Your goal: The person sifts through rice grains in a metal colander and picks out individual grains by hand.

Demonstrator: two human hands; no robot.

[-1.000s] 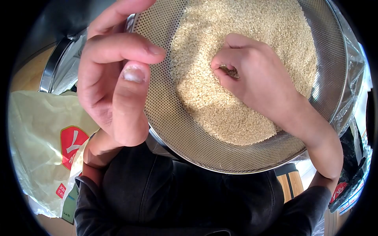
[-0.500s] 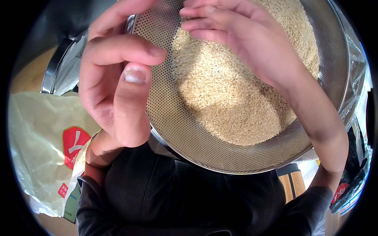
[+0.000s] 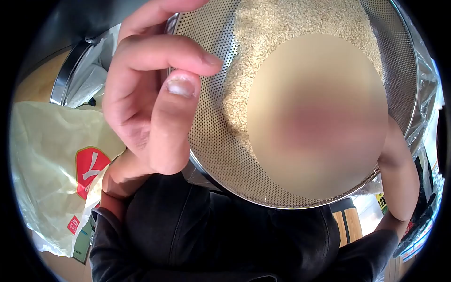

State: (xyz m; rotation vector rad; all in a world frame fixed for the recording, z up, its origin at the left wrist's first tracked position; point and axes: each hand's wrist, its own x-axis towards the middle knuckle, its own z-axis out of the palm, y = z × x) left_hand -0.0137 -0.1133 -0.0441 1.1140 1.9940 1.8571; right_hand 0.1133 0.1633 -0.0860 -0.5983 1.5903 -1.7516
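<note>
My left hand (image 3: 155, 98) is raised at the left, above the rim of a round perforated metal sieve (image 3: 213, 155). Its thumb presses close to the bent index finger; whatever lies between them, if anything, is too small or hidden. In the sieve lies a broad heap of small pale tan grains (image 3: 291, 19), perhaps brown rice. A blurred oval covers my right hand (image 3: 319, 122), over the near right part of the heap, so its fingers do not show. My right forearm (image 3: 399, 155) reaches in across the sieve's right rim.
A cream plastic bag with a red emblem (image 3: 51, 141) stands at the left. Behind it are a shiny metal rim (image 3: 68, 70) and crumpled clear plastic (image 3: 91, 77). More clear plastic wrap (image 3: 425, 94) lies along the sieve's right side. My dark-clothed legs (image 3: 225, 235) are below the sieve.
My left hand has shifted slightly right, its fingers posed as before. My right hand has drawn back toward me, from the far part of the heap to the near right.
</note>
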